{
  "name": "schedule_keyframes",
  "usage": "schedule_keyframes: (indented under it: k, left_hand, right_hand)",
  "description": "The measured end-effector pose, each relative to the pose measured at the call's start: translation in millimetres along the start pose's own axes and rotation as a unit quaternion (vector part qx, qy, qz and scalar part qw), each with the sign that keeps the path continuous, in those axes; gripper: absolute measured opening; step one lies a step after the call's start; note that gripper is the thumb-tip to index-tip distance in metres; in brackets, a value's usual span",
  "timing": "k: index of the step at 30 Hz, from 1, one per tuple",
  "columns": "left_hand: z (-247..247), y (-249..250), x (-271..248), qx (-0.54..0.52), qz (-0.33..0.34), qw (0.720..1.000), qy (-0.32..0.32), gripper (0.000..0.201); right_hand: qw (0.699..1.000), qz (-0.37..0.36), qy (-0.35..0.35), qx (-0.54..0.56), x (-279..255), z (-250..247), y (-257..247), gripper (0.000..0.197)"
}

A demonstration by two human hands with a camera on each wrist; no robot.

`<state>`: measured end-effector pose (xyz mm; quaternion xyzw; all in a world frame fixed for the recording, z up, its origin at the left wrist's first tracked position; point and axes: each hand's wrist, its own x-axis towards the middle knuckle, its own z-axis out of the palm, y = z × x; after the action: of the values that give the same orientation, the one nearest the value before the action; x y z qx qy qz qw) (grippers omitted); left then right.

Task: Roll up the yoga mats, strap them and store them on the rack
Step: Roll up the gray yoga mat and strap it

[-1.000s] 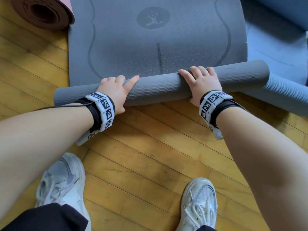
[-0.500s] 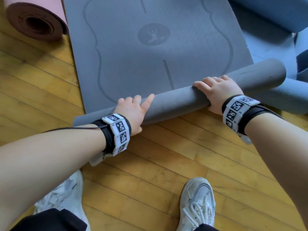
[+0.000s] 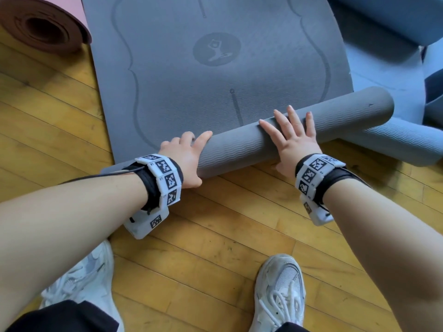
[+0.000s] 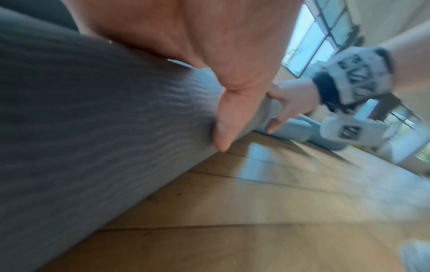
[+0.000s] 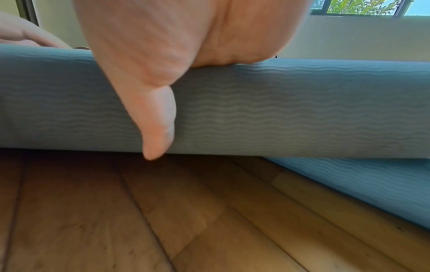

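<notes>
A dark grey yoga mat (image 3: 191,92) lies flat on the wooden floor, its near end wound into a roll (image 3: 239,149) that slants up to the right. My left hand (image 3: 187,152) grips the roll near its left end, fingers curled over the top, index finger stretched out, thumb (image 4: 232,119) on the near side. My right hand (image 3: 292,140) presses on the middle of the roll (image 5: 279,110) with straight, spread fingers, its thumb (image 5: 158,119) hanging down the near side. The roll's left end is hidden behind my left wrist.
A rolled pink mat (image 3: 40,27) lies at the top left. Blue mats, one partly rolled (image 3: 395,144) and one rolled (image 3: 395,17), crowd the right, touching the grey roll's right end. My two white shoes (image 3: 280,291) stand on the floor (image 3: 215,236) in front.
The roll has moved forward over the flat mat and grown thicker. My right fingers went from curled over the roll to straight and spread. The left hand kept its grip.
</notes>
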<state>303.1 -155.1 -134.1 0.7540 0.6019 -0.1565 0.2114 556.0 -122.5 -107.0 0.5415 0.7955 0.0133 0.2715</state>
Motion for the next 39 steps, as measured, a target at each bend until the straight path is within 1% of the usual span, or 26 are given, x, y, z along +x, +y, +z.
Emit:
schedule_keyframes:
  k: [4, 7, 10, 13, 15, 18, 22, 27, 32, 34, 37, 39]
  left_hand:
    - [3, 5, -14, 0.085, -0.002, 0.996, 0.025, 0.107]
    - [13, 6, -23, 0.124, -0.005, 0.992, 0.019, 0.104]
    - [17, 5, -25, 0.118, -0.018, 0.993, 0.013, 0.108]
    - [15, 4, -22, 0.114, -0.024, 0.993, 0.004, 0.113]
    - [11, 1, -18, 0.111, -0.027, 0.993, 0.001, 0.114]
    - [2, -6, -11, 0.101, -0.02, 0.995, -0.005, 0.116]
    - [-7, -16, -3, 0.106, -0.007, 0.994, -0.001, 0.116]
    - [-5, -12, -10, 0.137, -0.025, 0.99, 0.019, 0.113]
    - [8, -19, -10, 0.14, -0.044, 0.989, 0.013, 0.129]
    - [4, -22, -6, 0.148, -0.028, 0.989, 0.011, 0.128]
    - [-5, -28, 0, 0.143, -0.002, 0.99, -0.002, 0.122]
    - [-11, -33, 6, 0.131, 0.01, 0.991, -0.009, 0.121]
  right_hand:
    - [1.0, -0.007, -0.005, 0.017, 13, -7, 4, 0.112]
    - [1.0, -0.014, -0.01, 0.008, 20, -11, 7, 0.114]
    - [1.0, -0.011, -0.025, 0.007, 24, -16, 7, 0.118]
    - [1.0, 0.009, -0.013, 0.009, 20, -17, 2, 0.122]
    - [1.0, 0.014, 0.001, 0.012, 13, -14, -2, 0.121]
    - [1.0, 0.002, 0.004, 0.0, 9, -12, -6, 0.118]
    - [1.0, 0.021, 0.011, 0.009, 22, -18, -12, 0.115]
    - [0.999, 0.038, 0.01, -0.015, 39, -23, -12, 0.11]
    - [0.999, 0.039, 0.007, -0.027, 45, -22, -13, 0.108]
    - [0.999, 0.042, -0.003, -0.028, 48, -23, -14, 0.11]
    - [0.998, 0.05, -0.023, -0.028, 53, -29, -15, 0.115]
    - [0.998, 0.042, -0.025, -0.037, 55, -31, -18, 0.119]
